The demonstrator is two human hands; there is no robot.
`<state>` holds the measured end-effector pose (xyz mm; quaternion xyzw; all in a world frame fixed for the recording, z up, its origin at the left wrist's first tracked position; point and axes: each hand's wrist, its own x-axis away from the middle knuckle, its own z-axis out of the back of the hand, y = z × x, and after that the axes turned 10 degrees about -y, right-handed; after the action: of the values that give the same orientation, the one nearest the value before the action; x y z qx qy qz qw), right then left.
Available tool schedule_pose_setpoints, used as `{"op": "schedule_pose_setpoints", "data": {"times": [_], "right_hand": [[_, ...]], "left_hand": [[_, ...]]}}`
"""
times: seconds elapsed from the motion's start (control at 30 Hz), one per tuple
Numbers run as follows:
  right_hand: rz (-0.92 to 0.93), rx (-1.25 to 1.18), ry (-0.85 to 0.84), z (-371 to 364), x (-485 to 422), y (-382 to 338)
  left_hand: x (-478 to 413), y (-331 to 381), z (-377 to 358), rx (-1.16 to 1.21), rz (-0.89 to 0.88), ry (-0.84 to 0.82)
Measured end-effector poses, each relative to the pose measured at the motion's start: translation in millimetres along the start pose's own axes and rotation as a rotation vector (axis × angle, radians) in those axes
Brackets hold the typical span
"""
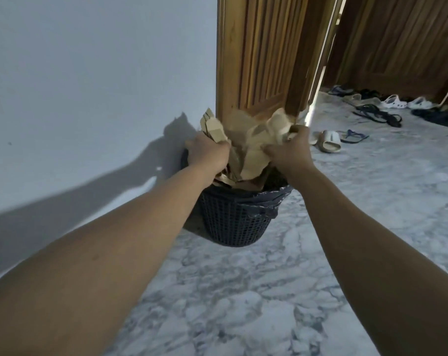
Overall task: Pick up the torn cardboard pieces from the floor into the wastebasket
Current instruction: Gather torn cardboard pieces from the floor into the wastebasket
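In the head view, both arms reached forward over a dark plastic mesh wastebasket that stood on the marble-patterned floor, tucked into the corner where the pale wall met a wooden door. That spot kept it out of the walkway, and a black liner bag folded over its rim held the load in.

The left hand was closed round a stack of torn cardboard pieces, the stack standing upright above the basket's far left rim. The right hand was closed on a larger crumpled bundle of cardboard over the right side. Both bundles were blurred, so single pieces could not be told apart.

More cardboard already filled the mouth of the basket and rose above the rim, which probably explained the two-handed grip: the hands seemed to be pressing the pile down so it would fit. No loose pieces showed on the visible floor, so the task looked close to done.

Beyond the door, sandals lay scattered, well apart from the basket.
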<state>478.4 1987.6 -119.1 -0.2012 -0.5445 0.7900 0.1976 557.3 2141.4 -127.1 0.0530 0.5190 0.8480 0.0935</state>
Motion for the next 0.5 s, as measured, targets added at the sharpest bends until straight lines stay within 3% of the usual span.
{"op": "schedule_pose_setpoints", "data": {"times": [0.1,0.23,0.3,0.37,0.43,0.5], "right_hand": [[-0.001,0.294,-0.055,-4.7,-5.9,18.4],[0.117,0.501,-0.107,-7.9,-13.7,32.3],[0.148,0.606,-0.171,-9.2,-14.7,37.8],[0.13,0.676,-0.277,-10.4,-13.4,40.9],[0.12,0.687,-0.307,-12.0,-11.1,42.7],[0.173,0.644,-0.184,-13.7,-8.0,44.6]], "left_hand": [[-1.1,-1.8,8.9,-0.407,0.004,-0.202],[-7.8,-6.0,20.6,-0.737,-0.139,-0.047],[-10.7,-17.9,15.0,-0.818,-0.167,-0.165],[-8.3,-28.4,3.9,-0.958,-0.147,-0.402],[-0.2,-28.4,0.3,-0.954,-0.148,-0.579],[5.9,-23.0,2.5,-0.644,-0.191,-0.657]]}}
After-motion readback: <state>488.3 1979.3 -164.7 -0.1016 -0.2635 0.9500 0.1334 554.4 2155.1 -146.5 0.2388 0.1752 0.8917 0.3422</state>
